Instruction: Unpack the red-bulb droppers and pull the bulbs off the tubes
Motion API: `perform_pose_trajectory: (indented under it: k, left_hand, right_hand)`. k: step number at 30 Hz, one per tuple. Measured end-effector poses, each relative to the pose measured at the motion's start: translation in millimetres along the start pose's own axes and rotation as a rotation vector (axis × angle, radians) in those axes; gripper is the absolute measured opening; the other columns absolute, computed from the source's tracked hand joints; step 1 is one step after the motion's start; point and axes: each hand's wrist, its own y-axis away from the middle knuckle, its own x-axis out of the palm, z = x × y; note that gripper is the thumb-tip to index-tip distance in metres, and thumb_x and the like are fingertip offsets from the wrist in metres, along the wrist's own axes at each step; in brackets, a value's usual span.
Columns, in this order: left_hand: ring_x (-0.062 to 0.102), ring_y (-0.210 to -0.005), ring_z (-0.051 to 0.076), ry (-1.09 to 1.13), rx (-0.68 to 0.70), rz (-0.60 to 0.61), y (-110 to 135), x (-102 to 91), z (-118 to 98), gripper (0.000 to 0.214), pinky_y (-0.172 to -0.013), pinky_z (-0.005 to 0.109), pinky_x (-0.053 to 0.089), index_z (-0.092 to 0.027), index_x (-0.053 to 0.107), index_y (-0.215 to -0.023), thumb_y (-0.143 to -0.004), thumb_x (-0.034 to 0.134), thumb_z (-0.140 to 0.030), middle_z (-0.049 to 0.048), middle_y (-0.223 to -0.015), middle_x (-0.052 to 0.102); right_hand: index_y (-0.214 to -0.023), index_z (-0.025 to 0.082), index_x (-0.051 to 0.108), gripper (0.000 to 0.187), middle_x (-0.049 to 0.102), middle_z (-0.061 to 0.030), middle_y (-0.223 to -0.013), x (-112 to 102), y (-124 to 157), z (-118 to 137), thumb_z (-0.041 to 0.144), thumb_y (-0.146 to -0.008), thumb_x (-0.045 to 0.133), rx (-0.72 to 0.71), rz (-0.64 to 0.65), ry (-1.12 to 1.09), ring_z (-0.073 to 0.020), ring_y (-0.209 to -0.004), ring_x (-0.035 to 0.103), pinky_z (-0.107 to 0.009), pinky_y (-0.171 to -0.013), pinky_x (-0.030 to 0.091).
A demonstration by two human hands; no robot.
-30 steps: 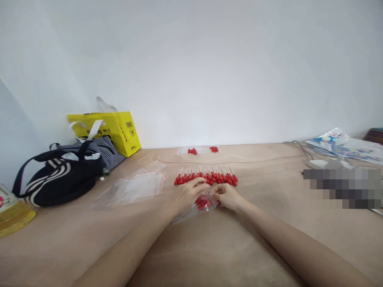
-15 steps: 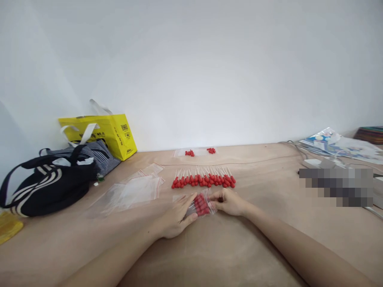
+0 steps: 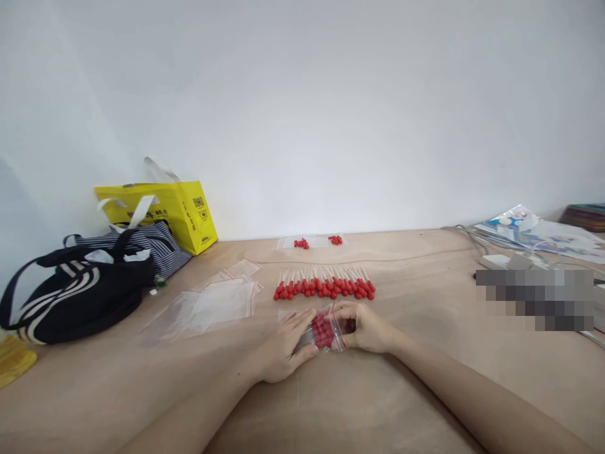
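A clear zip-lock bag (image 3: pixel 324 331) lies on the table with red-headed sticks inside, their red ends towards its red-lined opening. My left hand (image 3: pixel 289 347) grips the bag from the left, fingers along its far side and thumb at the near edge, covering that end. At the opening on the right, my right hand (image 3: pixel 362 326) pinches the bag's edge between bent fingers and thumb. Just beyond both hands, a row of red-headed pale sticks (image 3: pixel 326 287) lies side by side, red ends towards me.
Flat zip-lock bags (image 3: pixel 222 299) overlap on the left. Filled bags (image 3: pixel 316 241) lie by the wall. A black bag (image 3: pixel 89 296), a striped bag (image 3: pixel 163 252) and a yellow bag (image 3: pixel 193 217) stand at left. Papers (image 3: pixel 534 230) and cables (image 3: pixel 467 236) are at right.
My right fingers have shifted along the bag's opening, and the red-lined edge now stands more upright at them. My left hand keeps its hold; the view has shifted slightly.
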Motion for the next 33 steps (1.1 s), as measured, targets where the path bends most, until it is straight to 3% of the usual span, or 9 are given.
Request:
perform_pose_trajectory:
  k: [4,7,15,20,25,29,33]
  left_hand:
    - [0.023,-0.127,0.023,0.012,-0.002,-0.024,1.1,2.4,1.4,0.061,-0.104,0.043,0.021,-0.012,0.023,-0.133,-0.085,0.031,-0.048,0.0118,-0.138,0.027]
    - [0.024,-0.127,0.023,0.009,0.001,-0.031,1.6,3.5,2.4,0.062,-0.104,0.042,0.022,-0.013,0.022,-0.134,-0.085,0.03,-0.05,0.0112,-0.138,0.027]
    - [0.023,-0.127,0.023,0.012,-0.004,-0.015,1.0,3.3,2.5,0.061,-0.104,0.044,0.021,-0.014,0.02,-0.134,-0.085,0.03,-0.049,0.0113,-0.139,0.026]
    - [0.023,-0.127,0.023,0.037,-0.04,-0.015,1.7,2.6,1.1,0.059,-0.104,0.045,0.021,-0.014,0.022,-0.133,-0.085,0.032,-0.047,0.0121,-0.139,0.026]
    - [0.021,-0.128,0.023,0.048,-0.068,-0.004,1.6,-0.5,-2.4,0.061,-0.104,0.043,0.02,-0.011,0.022,-0.133,-0.085,0.033,-0.046,0.0133,-0.139,0.023]
    - [0.021,-0.127,0.024,0.055,-0.093,0.009,1.6,-2.0,-4.2,0.061,-0.104,0.044,0.019,-0.011,0.023,-0.133,-0.085,0.032,-0.047,0.0135,-0.139,0.024]
    - [0.02,-0.128,0.023,0.055,-0.11,0.019,2.6,-2.8,-4.7,0.06,-0.104,0.044,0.02,-0.014,0.021,-0.134,-0.085,0.032,-0.047,0.0115,-0.14,0.022]
  right_hand:
    - [-0.076,0.018,0.063,0.023,0.056,-0.0017,-0.081,0.6,1.8,-0.6,0.032,-0.059,0.07,0.06,0.004,0.055,-0.0135,-0.072,0.051,-0.024,-0.062,0.041]
    - [-0.079,0.016,0.058,0.026,0.055,0.002,-0.072,0.8,1.4,-0.1,0.031,-0.06,0.069,0.135,0.075,-0.009,-0.0101,-0.061,0.048,-0.02,-0.053,0.037]
    - [-0.067,0.017,0.052,0.019,0.053,0.0026,-0.069,2.3,-4.0,6.4,0.025,-0.056,0.065,0.046,0.087,0.255,-0.0098,-0.061,0.046,-0.02,-0.055,0.034]
    - [-0.077,0.017,0.052,0.019,0.053,0.0031,-0.065,0.2,-2.2,12.6,0.017,-0.059,0.058,0.055,0.036,0.321,-0.009,-0.055,0.044,-0.02,-0.053,0.032]
    - [-0.081,0.018,0.055,0.019,0.057,0.002,-0.071,1.5,-2.4,10.6,0.021,-0.064,0.061,0.061,0.1,0.09,-0.009,-0.058,0.047,-0.019,-0.053,0.035]
    - [-0.072,0.015,0.056,0.019,0.053,0.0039,-0.062,5.3,-5.6,-3.3,0.027,-0.062,0.066,0.192,0.072,-0.178,-0.0065,-0.053,0.044,-0.018,-0.049,0.034]
    - [-0.073,0.014,0.056,0.03,0.052,0.0061,-0.057,-14.4,-1.7,-17.6,0.029,-0.053,0.073,0.339,0.059,-0.37,-0.0058,-0.051,0.046,-0.018,-0.048,0.036]
